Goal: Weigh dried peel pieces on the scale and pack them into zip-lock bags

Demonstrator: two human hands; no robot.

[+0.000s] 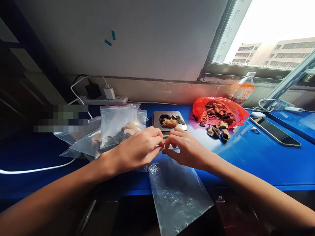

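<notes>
A clear plastic zip bag [179, 193] hangs down over the front edge of the blue table, its top edge pinched by my left hand [140, 146] and my right hand [185, 146]. Both hands have thumb and fingers closed close together at that edge. Just beyond them sits a flat silver kitchen scale [156, 118], its front partly hidden by my fingers. Several dried brown and dark husk-like pieces [170, 123] lie on its plate. To the left, beside my left hand, filled clear zip bags [118, 119] are piled, with pale and dark pieces inside.
At the right, an open red plastic bag [199, 106] holds many dried brown pieces, with several loose pieces [216, 131] in front. Farther right are a phone [275, 131], an earbud [255, 130] and an orange drink bottle [242, 88]. A power strip [120, 99] with a white charger [109, 92] stands along the wall.
</notes>
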